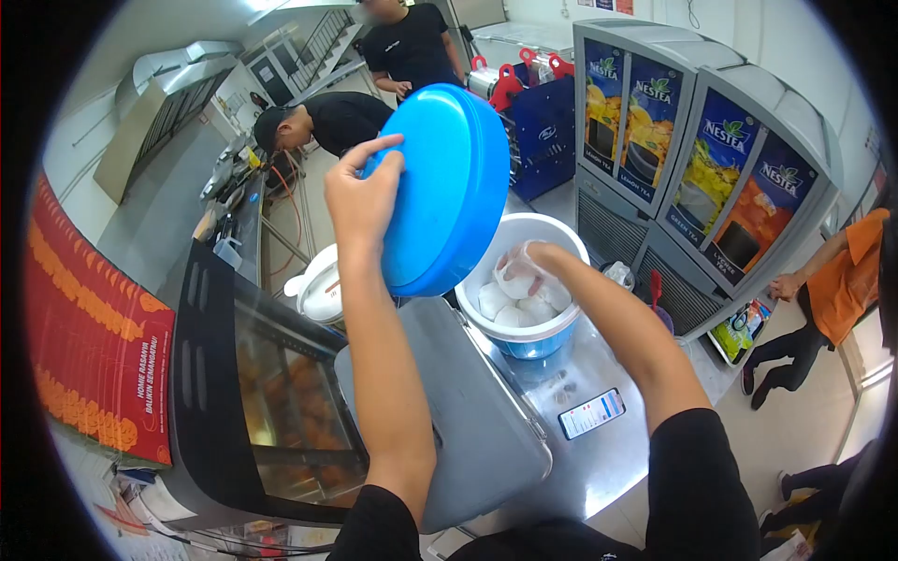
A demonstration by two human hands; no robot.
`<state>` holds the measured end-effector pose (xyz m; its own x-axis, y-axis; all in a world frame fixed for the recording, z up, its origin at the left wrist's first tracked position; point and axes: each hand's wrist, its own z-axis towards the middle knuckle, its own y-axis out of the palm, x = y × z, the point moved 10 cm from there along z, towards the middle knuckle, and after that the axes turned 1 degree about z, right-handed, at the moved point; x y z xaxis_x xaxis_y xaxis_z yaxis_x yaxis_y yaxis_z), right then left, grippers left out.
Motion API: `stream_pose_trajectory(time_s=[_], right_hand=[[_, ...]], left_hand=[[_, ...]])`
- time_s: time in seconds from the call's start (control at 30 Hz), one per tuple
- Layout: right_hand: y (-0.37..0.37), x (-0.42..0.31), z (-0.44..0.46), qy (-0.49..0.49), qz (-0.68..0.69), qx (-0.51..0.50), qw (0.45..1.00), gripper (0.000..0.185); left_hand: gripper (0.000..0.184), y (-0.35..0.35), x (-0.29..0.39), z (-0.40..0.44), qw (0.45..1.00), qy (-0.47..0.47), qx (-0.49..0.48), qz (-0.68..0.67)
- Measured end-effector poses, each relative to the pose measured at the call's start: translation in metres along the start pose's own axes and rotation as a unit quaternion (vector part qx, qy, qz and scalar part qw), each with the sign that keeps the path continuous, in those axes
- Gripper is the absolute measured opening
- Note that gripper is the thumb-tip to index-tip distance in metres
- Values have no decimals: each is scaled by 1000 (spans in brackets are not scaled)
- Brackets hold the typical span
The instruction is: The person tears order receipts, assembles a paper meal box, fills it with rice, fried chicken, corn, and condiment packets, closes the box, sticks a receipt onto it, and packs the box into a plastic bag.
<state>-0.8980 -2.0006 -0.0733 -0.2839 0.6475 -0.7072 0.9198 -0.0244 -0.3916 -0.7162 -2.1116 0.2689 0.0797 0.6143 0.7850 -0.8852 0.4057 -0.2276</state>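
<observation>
My left hand (367, 182) grips the rim of a round blue lid (440, 187), tilted up on its edge to the left of a bucket. The bucket (475, 323) is white inside and blue lower down, and stands on the metal counter. Several white rounded packets (513, 316) lie inside it. My right hand (526, 271) reaches into the bucket, with clear plastic around the fingers. Its fingers curl at a white packet near the top of the pile, partly hidden by the plastic.
A phone (592, 414) lies on the metal counter (599, 472). Beside it are a grey lidded box (468, 439) and a glass-fronted food warmer (295, 421). A white lidded pot (323, 290) sits behind. Drink dispensers (692, 150) stand right. Two people in black work beyond; an orange-shirted person (847, 266) is at right.
</observation>
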Motion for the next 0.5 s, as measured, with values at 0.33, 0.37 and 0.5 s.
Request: stream_pose_trajectory(time_s=[0.33, 0.37, 0.5], right_hand=[[-31, 33, -349, -182, 229, 157, 943, 59], [-26, 55, -369, -209, 294, 178, 915, 59], [16, 137, -418, -195, 425, 184, 864, 58]], left_hand=[[32, 133, -37, -45, 951, 55, -184, 244], [32, 153, -43, -61, 938, 58, -240, 243], [32, 200, -94, -107, 913, 25, -321, 250]])
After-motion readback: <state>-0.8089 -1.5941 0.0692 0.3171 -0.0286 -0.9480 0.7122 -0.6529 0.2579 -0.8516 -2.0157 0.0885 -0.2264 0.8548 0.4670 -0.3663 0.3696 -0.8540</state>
